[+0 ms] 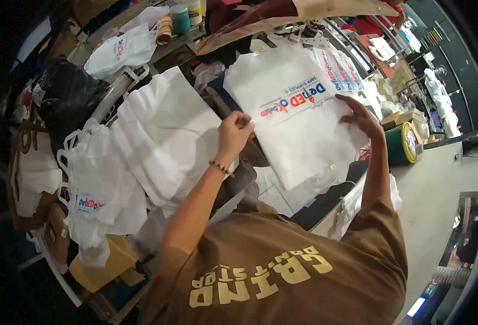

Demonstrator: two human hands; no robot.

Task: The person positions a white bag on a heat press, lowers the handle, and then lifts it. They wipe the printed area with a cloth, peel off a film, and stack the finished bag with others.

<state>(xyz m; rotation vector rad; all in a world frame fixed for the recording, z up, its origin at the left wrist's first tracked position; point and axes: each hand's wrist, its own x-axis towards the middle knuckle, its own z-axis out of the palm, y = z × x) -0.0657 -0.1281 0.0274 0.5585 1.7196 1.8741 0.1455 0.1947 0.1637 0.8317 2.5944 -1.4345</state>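
A white fabric bag (309,146) printed with a blue and red "DepED" logo lies before me, its print upside down to my view. At its left edge, my left hand (235,133) is closed, thumb and fingers pinched on the rim of the cloth. My right hand (362,120) lies over the right side with fingers apart, the fingertips touching the fabric near the print. To the left of my left hand rests a pile of plain white fabric pieces (163,130). Farther left are white bags with handles (101,184), also printed.
Another printed bag (122,51) lies at the back left, near jars (180,20). A black plastic bag (68,89) and cardboard box (101,268) are at left. More printed pieces (339,70) lie behind the bag. A green drum (401,145) stands at right.
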